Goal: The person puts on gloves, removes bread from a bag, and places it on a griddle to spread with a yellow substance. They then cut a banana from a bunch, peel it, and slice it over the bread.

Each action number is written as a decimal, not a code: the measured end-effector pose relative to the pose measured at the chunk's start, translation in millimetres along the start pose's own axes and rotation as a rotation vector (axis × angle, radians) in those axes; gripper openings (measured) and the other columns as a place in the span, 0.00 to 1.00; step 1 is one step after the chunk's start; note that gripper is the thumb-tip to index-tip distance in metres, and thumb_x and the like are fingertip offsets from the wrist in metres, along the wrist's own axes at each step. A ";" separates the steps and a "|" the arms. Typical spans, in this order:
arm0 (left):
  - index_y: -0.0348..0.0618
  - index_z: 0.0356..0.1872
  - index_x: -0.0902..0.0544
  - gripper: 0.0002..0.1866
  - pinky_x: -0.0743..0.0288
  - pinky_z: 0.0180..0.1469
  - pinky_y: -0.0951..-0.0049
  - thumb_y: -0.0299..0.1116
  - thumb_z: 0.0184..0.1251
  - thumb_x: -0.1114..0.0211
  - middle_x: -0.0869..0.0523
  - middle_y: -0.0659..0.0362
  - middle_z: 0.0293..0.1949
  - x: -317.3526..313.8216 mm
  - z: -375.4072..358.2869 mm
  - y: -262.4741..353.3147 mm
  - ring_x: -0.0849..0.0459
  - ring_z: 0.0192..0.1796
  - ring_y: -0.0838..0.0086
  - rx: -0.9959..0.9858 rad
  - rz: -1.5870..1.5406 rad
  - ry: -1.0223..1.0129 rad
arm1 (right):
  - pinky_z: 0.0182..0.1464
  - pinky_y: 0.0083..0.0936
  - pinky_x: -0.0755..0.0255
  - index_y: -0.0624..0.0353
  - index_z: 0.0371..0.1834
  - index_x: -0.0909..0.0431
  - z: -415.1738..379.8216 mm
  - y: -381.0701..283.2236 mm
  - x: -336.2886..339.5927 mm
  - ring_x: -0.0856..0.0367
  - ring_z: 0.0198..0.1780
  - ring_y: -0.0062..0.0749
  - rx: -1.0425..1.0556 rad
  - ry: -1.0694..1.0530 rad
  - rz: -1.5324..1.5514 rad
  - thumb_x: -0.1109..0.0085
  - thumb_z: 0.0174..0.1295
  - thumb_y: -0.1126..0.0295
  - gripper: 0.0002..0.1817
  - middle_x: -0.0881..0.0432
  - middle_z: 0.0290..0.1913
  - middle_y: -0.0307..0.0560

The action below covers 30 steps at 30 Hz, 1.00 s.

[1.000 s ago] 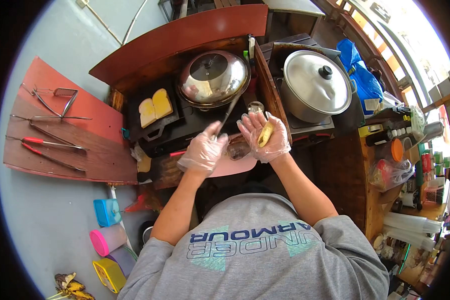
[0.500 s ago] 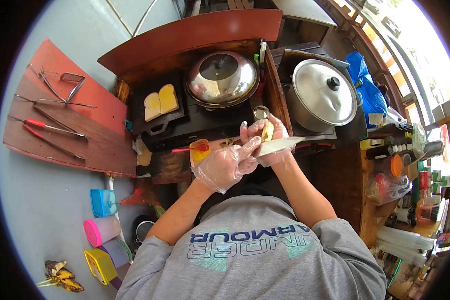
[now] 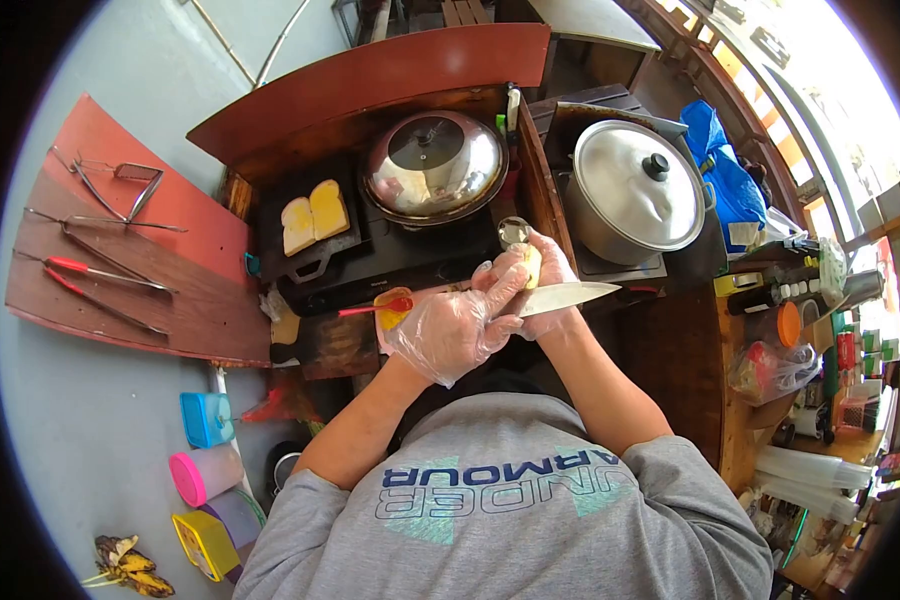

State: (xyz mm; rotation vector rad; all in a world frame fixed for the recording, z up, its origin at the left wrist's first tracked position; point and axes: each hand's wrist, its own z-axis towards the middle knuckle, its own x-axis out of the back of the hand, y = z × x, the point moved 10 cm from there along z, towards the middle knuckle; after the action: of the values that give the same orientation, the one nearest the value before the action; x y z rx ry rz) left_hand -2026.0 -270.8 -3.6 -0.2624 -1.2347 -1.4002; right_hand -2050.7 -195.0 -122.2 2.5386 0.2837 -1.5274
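Observation:
Both hands wear clear plastic gloves. My left hand (image 3: 444, 332) is closed on a knife (image 3: 568, 297), whose blade points right. In my right hand (image 3: 554, 272) is a pale yellow piece of food (image 3: 526, 266), with the blade just below it. The fingertips of my left hand touch this piece. Left of the hands, a red spoon (image 3: 378, 306) lies across a container of yellow spread (image 3: 391, 318). Behind them stands a small round metal cup (image 3: 513, 231).
Two bread slices (image 3: 315, 217) lie on a black griddle (image 3: 356, 238). Beside it is a lidded wok (image 3: 435, 167); a large lidded pot (image 3: 638, 190) stands to the right. Tongs (image 3: 110, 267) hang on a board at the left.
The view has shifted slightly. The blade has turned to lie more level and shows more of its flat side, and the food piece sits more upright in my right hand.

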 end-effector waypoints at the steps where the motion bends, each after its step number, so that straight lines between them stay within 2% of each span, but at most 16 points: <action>1: 0.45 0.75 0.24 0.29 0.15 0.36 0.57 0.48 0.82 0.40 0.11 0.45 0.35 -0.5 1.3 -0.1 0.10 0.33 0.52 0.006 0.000 -0.005 | 0.41 0.47 0.23 0.49 0.18 0.28 -1.8 -0.9 -1.6 0.24 0.32 0.52 0.004 0.000 0.002 0.51 0.73 0.44 0.28 0.25 0.16 0.44; 7: 0.44 0.74 0.23 0.28 0.15 0.36 0.56 0.47 0.81 0.39 0.10 0.44 0.36 -1.8 8.7 -0.1 0.10 0.33 0.50 0.014 0.008 -0.036 | 0.44 0.47 0.21 0.49 0.18 0.29 -3.9 -11.1 0.7 0.23 0.30 0.52 0.077 0.069 -0.051 0.45 0.70 0.46 0.26 0.27 0.15 0.45; 10: 0.44 0.73 0.22 0.27 0.15 0.37 0.56 0.47 0.81 0.38 0.09 0.44 0.39 -2.2 11.2 -1.9 0.10 0.35 0.49 0.019 0.020 -0.026 | 0.46 0.47 0.21 0.48 0.21 0.28 -1.9 -15.7 -1.5 0.22 0.27 0.50 0.129 0.037 -0.087 0.43 0.70 0.47 0.23 0.26 0.16 0.43; 12: 0.43 0.72 0.22 0.27 0.14 0.38 0.56 0.47 0.80 0.38 0.09 0.44 0.40 1.1 12.4 -2.1 0.10 0.35 0.48 0.015 0.024 -0.001 | 0.48 0.47 0.20 0.48 0.26 0.29 -1.9 -21.5 2.1 0.22 0.24 0.44 0.197 0.086 -0.113 0.41 0.69 0.48 0.20 0.25 0.18 0.41; 16: 0.43 0.71 0.21 0.27 0.14 0.39 0.55 0.49 0.80 0.38 0.09 0.43 0.44 -0.7 14.8 -8.1 0.09 0.38 0.48 0.075 -0.005 -0.052 | 0.48 0.46 0.19 0.48 0.26 0.30 -0.3 -22.1 3.8 0.22 0.24 0.39 0.221 0.096 -0.103 0.40 0.69 0.50 0.19 0.23 0.21 0.38; 18: 0.44 0.71 0.20 0.27 0.14 0.40 0.55 0.49 0.80 0.38 0.09 0.43 0.45 0.6 16.5 -9.8 0.09 0.38 0.47 0.087 -0.027 -0.045 | 0.46 0.44 0.17 0.50 0.22 0.27 3.3 -25.0 4.3 0.16 0.32 0.50 0.247 0.073 -0.168 0.43 0.72 0.46 0.24 0.21 0.19 0.47; 20: 0.44 0.70 0.20 0.27 0.14 0.41 0.55 0.50 0.80 0.39 0.09 0.42 0.45 6.9 18.9 -7.4 0.09 0.39 0.47 0.058 -0.081 0.010 | 0.47 0.42 0.17 0.51 0.24 0.26 7.2 -19.9 4.5 0.16 0.32 0.47 0.180 0.011 -0.121 0.42 0.72 0.47 0.23 0.20 0.20 0.46; 22: 0.43 0.70 0.20 0.27 0.14 0.41 0.55 0.50 0.80 0.38 0.09 0.42 0.46 6.4 18.8 -11.7 0.10 0.39 0.46 0.074 -0.047 -0.022 | 0.47 0.40 0.17 0.52 0.25 0.24 13.4 -16.0 9.7 0.15 0.32 0.44 0.115 -0.052 -0.074 0.42 0.72 0.48 0.22 0.19 0.20 0.46; 24: 0.42 0.70 0.19 0.27 0.14 0.41 0.55 0.49 0.81 0.38 0.09 0.42 0.46 5.6 18.6 -14.4 0.10 0.39 0.46 0.090 -0.013 -0.055 | 0.49 0.37 0.19 0.53 0.42 0.24 16.5 -16.4 5.4 0.17 0.33 0.32 0.146 -0.183 -0.248 0.39 0.69 0.50 0.17 0.18 0.29 0.38; 25: 0.40 0.69 0.20 0.27 0.14 0.42 0.58 0.48 0.81 0.38 0.09 0.43 0.45 10.5 18.8 -15.5 0.09 0.39 0.48 0.107 -0.059 -0.017 | 0.49 0.37 0.19 0.53 0.42 0.24 15.4 -10.2 8.1 0.17 0.33 0.32 0.145 -0.182 -0.247 0.39 0.69 0.50 0.17 0.18 0.29 0.38; 26: 0.39 0.69 0.20 0.26 0.14 0.43 0.60 0.47 0.81 0.37 0.09 0.43 0.44 15.2 18.9 -16.8 0.08 0.38 0.51 0.124 -0.105 0.020 | 0.48 0.36 0.19 0.53 0.40 0.24 -3.8 -33.8 -8.4 0.17 0.36 0.31 0.639 -0.192 -0.822 0.41 0.70 0.48 0.19 0.19 0.29 0.38; 27: 0.39 0.69 0.20 0.26 0.14 0.43 0.60 0.47 0.81 0.37 0.09 0.43 0.44 16.7 18.0 -16.1 0.08 0.38 0.51 0.124 -0.105 0.019 | 0.47 0.35 0.20 0.54 0.40 0.24 -12.1 -35.8 -20.8 0.17 0.37 0.30 0.732 -0.209 -0.993 0.39 0.70 0.50 0.18 0.19 0.30 0.38; 29: 0.38 0.70 0.20 0.24 0.16 0.46 0.66 0.43 0.81 0.37 0.09 0.45 0.43 20.3 4.8 -46.9 0.08 0.40 0.58 0.434 -0.441 0.100 | 0.46 0.34 0.21 0.56 0.40 0.24 -30.8 -38.4 -44.4 0.17 0.39 0.28 0.951 -0.206 -1.317 0.36 0.69 0.53 0.16 0.20 0.31 0.37; 30: 0.39 0.69 0.19 0.22 0.18 0.48 0.70 0.39 0.81 0.37 0.09 0.47 0.42 13.9 -0.9 -58.7 0.10 0.41 0.63 0.522 -0.544 0.053 | 0.45 0.33 0.21 0.57 0.44 0.25 0.1 -30.5 -15.2 0.18 0.40 0.25 0.432 -0.264 -0.635 0.33 0.65 0.64 0.13 0.20 0.34 0.37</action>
State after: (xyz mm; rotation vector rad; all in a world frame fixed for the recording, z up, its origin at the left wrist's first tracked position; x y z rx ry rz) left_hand -2078.0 -294.5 -23.0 0.5028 -1.6478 -1.4540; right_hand -2065.3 -166.7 -110.1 2.6455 0.8726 -2.3491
